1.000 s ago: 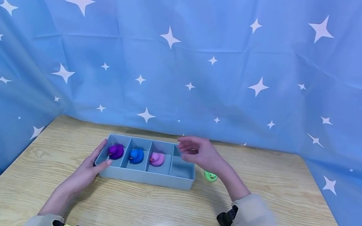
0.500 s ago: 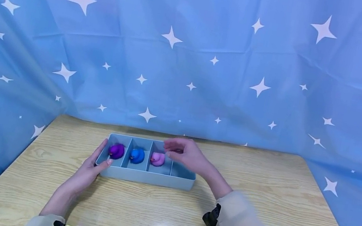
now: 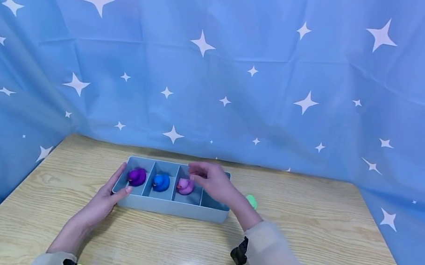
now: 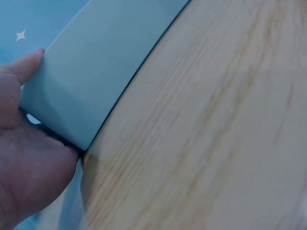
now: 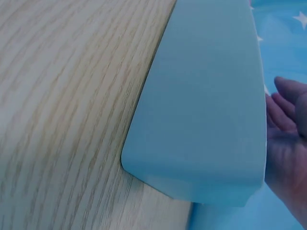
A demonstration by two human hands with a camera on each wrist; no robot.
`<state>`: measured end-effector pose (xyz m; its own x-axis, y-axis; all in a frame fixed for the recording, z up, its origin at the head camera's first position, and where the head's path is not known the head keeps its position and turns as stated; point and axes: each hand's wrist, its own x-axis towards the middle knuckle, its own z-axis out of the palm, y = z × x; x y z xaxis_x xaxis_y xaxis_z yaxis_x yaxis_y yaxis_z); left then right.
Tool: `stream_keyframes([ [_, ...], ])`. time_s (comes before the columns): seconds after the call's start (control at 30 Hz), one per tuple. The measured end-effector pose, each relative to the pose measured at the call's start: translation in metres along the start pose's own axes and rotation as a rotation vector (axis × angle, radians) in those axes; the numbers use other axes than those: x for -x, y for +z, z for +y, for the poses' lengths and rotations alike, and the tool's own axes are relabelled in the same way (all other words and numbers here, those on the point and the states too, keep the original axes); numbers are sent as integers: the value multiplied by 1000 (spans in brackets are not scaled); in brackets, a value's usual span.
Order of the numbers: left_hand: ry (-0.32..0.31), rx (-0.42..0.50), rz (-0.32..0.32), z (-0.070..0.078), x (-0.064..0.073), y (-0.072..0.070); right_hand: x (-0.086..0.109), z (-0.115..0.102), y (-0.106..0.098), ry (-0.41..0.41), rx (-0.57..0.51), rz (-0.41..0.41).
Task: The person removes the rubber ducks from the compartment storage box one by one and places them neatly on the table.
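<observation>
My left hand (image 3: 101, 199) holds the left end of a blue-grey divided tray (image 3: 171, 208), its thumb on the front rim and its fingers along the end wall. From the left, the compartments hold a purple rubber duck (image 3: 137, 177), a blue rubber duck (image 3: 161, 182) and a pink rubber duck (image 3: 185, 187). Over the pink duck's compartment hovers my right hand (image 3: 213, 183), fingers loosely bent with nothing between them. It hides part of the rightmost compartment. In the right wrist view, that hand (image 5: 291, 129) shows beyond the tray's rim.
A small green toy (image 3: 251, 201) lies on the wooden table (image 3: 158, 246) right of the tray, partly behind my right forearm. Blue star-patterned cloth (image 3: 223, 73) hangs along the table's back and sides.
My right hand has moved left, from above the rightmost compartment to above the pink duck. The green toy, covered by the forearm half a second ago, shows again. My left hand stays put.
</observation>
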<state>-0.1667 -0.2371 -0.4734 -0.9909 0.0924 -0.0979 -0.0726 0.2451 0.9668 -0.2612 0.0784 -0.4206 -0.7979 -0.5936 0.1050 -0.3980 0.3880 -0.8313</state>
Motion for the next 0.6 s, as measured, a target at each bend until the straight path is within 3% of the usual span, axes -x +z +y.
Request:
stream_keyframes([
  [0.33, -3, 7, -2, 1, 0, 1, -2, -1, 4, -6, 67, -11],
  [0.6, -10, 5, 1, 0, 0, 0, -5, -5, 4, 60, 58, -90],
])
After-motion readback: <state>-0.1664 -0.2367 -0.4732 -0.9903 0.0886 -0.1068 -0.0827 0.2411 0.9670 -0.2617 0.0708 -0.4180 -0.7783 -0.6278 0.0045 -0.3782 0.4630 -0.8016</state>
